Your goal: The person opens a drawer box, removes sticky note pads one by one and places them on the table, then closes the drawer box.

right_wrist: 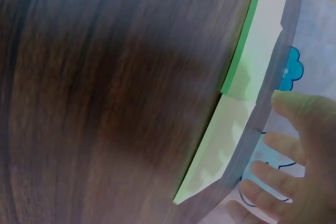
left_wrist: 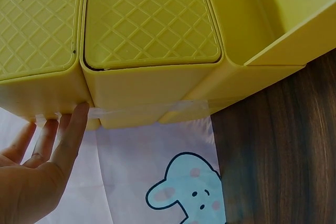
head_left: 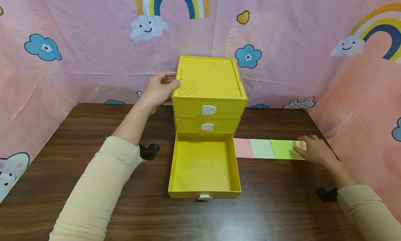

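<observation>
A yellow plastic drawer unit [head_left: 210, 77] stands on the table, its bottom drawer [head_left: 203, 168] pulled out with nothing inside. My left hand [head_left: 157, 91] rests against the unit's left side near the top; in the left wrist view its fingers [left_wrist: 73, 140] are fairly straight on the yellow wall. To the right of the unit lies a row of square sticky note pads: pink [head_left: 243, 148], mint [head_left: 262, 149], bright green [head_left: 280, 149] and pale yellow [head_left: 297, 144]. At the pale yellow pad is my right hand [head_left: 317, 150]; the right wrist view shows its fingers spread, not gripping the pad.
The dark wooden table [head_left: 278, 202] ends at a pink patterned cloth [head_left: 94, 42] behind and at both sides. Two upper drawers with white handles [head_left: 209, 110] are closed. Clear tape [left_wrist: 152, 109] runs along the unit's side.
</observation>
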Demonstrator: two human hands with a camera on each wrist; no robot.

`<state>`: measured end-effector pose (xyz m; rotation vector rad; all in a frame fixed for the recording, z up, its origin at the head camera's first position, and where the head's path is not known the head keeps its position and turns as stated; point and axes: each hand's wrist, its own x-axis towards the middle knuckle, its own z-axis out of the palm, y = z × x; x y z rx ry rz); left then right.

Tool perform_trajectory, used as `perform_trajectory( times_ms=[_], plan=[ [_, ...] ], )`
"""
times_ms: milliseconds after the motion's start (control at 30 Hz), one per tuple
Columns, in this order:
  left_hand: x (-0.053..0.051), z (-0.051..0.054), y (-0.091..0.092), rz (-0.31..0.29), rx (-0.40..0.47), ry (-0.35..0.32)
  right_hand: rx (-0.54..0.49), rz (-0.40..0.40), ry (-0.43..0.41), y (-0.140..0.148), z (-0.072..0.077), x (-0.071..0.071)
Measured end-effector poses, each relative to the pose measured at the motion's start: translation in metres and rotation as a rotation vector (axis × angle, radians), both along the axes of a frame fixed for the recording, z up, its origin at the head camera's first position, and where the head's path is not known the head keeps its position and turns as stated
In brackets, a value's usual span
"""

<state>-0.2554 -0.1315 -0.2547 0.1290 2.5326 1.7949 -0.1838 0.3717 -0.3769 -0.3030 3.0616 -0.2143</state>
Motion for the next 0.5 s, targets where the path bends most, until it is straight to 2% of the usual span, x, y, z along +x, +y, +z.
perform_trajectory(
  times_ms=[233,500],
  plan=[
    [0.000,0.000,0.000,-0.001,0.005,-0.004,-0.042,-0.005,0.036,-0.018,0.009,0.005],
    [-0.001,-0.001,0.000,-0.002,0.001,0.000,-0.050,0.019,0.114,-0.036,0.014,0.009]
  ],
)
